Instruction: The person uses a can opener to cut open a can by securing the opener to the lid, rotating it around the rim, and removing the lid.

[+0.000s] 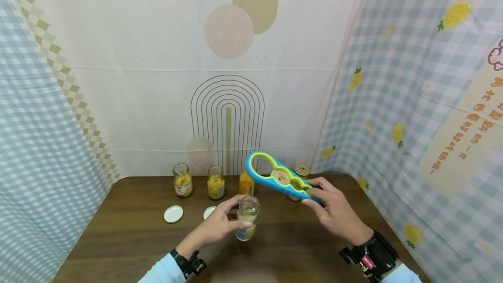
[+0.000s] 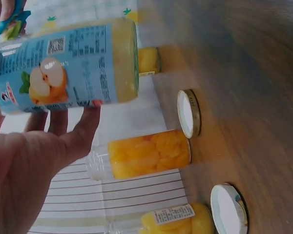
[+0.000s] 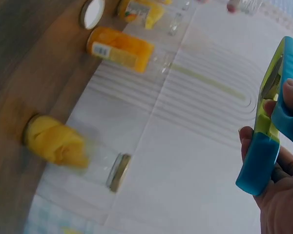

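My left hand (image 1: 222,224) grips a lidless glass jar (image 1: 248,213) around its side, thumb toward me. In the left wrist view its blue label (image 2: 53,68) shows a cut fruit, and the jar's base is raised off the table. With fingers and thumb, my right hand (image 1: 334,211) holds the handle end of a blue and green multi-ring jar opener (image 1: 271,182), tilted up to the left, above and right of the jar. A gold lid (image 1: 280,177) sits within one of the opener's rings; its edge also shows in the right wrist view.
Toward the back of the brown table (image 1: 129,230) stand lidless jars of yellow fruit (image 1: 183,185) (image 1: 215,187) and one of orange fruit (image 1: 246,184). A gold-lidded jar (image 1: 301,170) is behind the right hand. White-lined lids (image 1: 173,214) lie before the jars. Curtains (image 1: 149,99) surround the table.
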`<state>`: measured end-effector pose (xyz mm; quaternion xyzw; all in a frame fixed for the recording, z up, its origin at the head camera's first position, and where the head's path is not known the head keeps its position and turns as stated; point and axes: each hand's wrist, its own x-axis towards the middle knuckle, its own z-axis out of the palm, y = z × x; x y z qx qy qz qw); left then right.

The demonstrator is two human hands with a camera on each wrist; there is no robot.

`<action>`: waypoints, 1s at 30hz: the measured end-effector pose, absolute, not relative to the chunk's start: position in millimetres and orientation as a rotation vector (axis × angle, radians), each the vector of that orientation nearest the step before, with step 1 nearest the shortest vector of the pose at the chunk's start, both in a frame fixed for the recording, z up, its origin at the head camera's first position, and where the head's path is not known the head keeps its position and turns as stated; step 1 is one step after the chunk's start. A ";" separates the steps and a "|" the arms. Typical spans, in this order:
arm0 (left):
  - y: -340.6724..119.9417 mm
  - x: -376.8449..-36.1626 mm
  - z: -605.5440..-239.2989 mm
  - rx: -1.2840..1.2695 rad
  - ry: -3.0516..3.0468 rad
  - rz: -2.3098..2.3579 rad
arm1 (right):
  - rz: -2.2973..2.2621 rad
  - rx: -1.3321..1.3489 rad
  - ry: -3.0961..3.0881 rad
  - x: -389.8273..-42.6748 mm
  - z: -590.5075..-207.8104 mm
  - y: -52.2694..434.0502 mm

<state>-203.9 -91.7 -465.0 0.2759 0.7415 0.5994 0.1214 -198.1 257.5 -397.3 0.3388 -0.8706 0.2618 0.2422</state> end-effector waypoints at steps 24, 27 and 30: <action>-67.6 -208.1 -465.0 0.639 2.332 1.908 | 0.740 0.786 -2.349 -205.9 -415.7 276.6; -55.3 -212.4 -465.1 0.578 2.344 1.929 | 0.763 0.780 -2.310 -208.1 -417.3 275.4; -42.2 -217.7 -465.6 0.529 2.411 1.925 | 0.785 0.778 -2.267 -210.0 -419.8 273.9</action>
